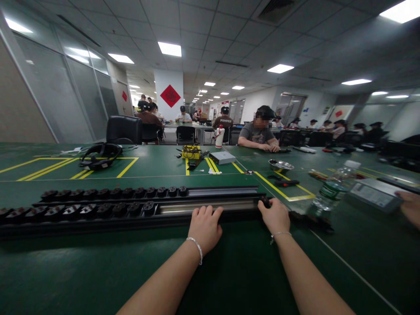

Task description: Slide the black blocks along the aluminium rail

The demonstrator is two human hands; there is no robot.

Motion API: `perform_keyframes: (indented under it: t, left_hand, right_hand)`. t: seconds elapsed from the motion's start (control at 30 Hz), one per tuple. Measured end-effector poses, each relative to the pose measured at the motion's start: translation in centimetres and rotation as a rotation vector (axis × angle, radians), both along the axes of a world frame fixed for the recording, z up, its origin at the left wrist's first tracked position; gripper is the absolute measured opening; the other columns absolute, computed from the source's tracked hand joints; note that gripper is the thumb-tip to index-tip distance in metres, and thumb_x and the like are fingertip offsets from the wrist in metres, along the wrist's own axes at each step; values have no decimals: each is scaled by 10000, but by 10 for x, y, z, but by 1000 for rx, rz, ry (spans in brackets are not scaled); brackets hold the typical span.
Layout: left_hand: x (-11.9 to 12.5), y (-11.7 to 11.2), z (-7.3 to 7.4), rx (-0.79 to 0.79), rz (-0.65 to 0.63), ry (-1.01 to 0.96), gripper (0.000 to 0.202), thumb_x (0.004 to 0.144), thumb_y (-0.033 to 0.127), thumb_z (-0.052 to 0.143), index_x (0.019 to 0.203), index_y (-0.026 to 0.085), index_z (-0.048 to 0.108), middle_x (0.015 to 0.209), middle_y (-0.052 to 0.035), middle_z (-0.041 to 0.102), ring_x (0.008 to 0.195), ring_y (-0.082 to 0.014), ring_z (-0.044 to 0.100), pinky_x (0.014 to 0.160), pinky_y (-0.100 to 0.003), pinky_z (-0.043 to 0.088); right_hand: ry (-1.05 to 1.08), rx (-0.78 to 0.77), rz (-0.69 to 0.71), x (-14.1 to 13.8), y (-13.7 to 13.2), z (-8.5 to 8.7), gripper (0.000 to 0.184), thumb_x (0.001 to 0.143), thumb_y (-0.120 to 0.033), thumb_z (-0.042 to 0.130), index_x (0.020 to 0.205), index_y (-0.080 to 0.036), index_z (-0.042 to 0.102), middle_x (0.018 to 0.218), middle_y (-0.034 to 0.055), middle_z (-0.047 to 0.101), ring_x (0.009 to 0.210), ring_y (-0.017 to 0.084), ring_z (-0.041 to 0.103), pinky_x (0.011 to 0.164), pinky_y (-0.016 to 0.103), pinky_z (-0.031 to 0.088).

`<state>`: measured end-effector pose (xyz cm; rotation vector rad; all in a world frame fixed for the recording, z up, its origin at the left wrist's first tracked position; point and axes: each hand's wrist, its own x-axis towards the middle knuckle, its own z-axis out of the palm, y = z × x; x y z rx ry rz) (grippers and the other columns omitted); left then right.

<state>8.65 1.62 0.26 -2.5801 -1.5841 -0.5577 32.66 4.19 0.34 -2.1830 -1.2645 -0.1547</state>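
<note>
A long black rail (210,216) lies crosswise on the green table, its channel lined with a metallic strip. Black socket-like modules (104,210) fill the left part of that channel. My left hand (206,227) has its fingers hooked over the near wall of the rail, right of the modules. At the rail's right end, my right hand (276,218) pinches a small dark piece (265,201); the fingers partly hide it. Just behind runs a second black rail (226,190), also with several modules (127,192) on its left part.
Right of my hands stand a water bottle (334,186) and a grey metal box (374,194), with another person's hand (410,205) beside it. Farther back are a metal bowl (281,166), a headset (100,156) and a white box (222,157). A co-worker (259,131) sits opposite.
</note>
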Motion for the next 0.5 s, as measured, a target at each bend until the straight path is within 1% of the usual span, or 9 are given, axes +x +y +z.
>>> perform_keyframes:
  t: [0.13,0.3,0.5]
  left_hand:
    - [0,-1,2,-23,12,11,473,755,298,481,1221,310,406,1028,-40,524,978,-213,442,854,-368,290]
    - [0,-1,2,-8,-3,-5,472,754,290,480,1220,306,406,1016,-39,527,968,-215,448,848,-372,299]
    - [0,-2,3,-15,13,4,459,754,293,481,1208,305,418,1017,-39,529,977,-215,445,849,-366,296]
  right_hand:
    - [30,-7,2,-2,-1,2,295,728,-472,452,753,-187,527,783,94,586,786,228,523,625,308,376]
    - [51,-2,2,-3,-3,5,276,724,-461,461,746,-193,522,774,91,586,774,226,525,613,308,386]
    - [41,38,19,-1,-2,1,278,720,-462,460,734,-190,517,746,80,573,754,219,521,598,299,382]
